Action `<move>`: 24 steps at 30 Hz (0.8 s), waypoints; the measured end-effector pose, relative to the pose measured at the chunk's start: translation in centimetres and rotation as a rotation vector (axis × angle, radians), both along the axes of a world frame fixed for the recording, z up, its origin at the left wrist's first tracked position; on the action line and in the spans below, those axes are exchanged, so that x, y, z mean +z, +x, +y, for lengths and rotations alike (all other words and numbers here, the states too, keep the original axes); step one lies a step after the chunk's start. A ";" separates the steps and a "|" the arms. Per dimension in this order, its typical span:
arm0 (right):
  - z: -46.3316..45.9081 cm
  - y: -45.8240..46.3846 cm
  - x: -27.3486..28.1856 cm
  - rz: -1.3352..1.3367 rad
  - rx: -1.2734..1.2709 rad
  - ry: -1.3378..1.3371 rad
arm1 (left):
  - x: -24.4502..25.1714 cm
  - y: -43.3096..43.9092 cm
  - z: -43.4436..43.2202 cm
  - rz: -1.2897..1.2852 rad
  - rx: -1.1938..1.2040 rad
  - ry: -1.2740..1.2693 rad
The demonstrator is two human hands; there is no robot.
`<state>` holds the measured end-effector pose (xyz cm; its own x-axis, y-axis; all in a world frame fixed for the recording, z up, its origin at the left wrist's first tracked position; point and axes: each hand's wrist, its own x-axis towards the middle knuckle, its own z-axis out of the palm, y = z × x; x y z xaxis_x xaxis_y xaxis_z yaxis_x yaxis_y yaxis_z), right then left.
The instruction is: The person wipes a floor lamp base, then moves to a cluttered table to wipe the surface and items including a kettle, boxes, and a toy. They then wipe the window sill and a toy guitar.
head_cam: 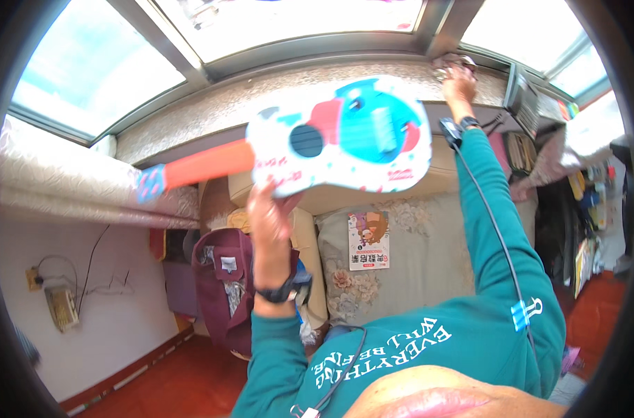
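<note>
My left hand (271,217) grips a toy ukulele (324,136) by the lower edge of its body, near the neck. White with a blue and pink animal picture, the ukulele is held up in front of the windowsill, its orange neck pointing left. Far forward on the right, my right hand (459,86) presses a crumpled brownish cloth (455,60) onto the stone-patterned windowsill (191,117). The fingers partly cover the cloth. Below the ukulele, a children's book (368,240) with a bear on its cover lies on the flowered sofa seat (426,261).
A maroon garment (222,282) lies left of the seat. Dark electronic equipment (520,99) stands at the sill's right end. A pale curtain (97,177) hangs at left. A cable (487,198) runs along my right sleeve, held by a blue binder clip (519,315).
</note>
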<state>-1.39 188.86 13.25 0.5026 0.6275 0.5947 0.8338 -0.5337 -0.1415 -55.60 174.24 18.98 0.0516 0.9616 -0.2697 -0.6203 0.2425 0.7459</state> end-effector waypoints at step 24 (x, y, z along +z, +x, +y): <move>11.1 -45.8 2.3 0.559 0.872 -0.254 | -2.5 -16.5 -20.2 0.172 0.410 -0.277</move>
<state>-47.20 199.99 15.54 -0.0189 0.9753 0.2199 0.7931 0.1486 -0.5907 -72.05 154.07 16.48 -0.3813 0.7848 -0.4886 -0.5797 0.2087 0.7876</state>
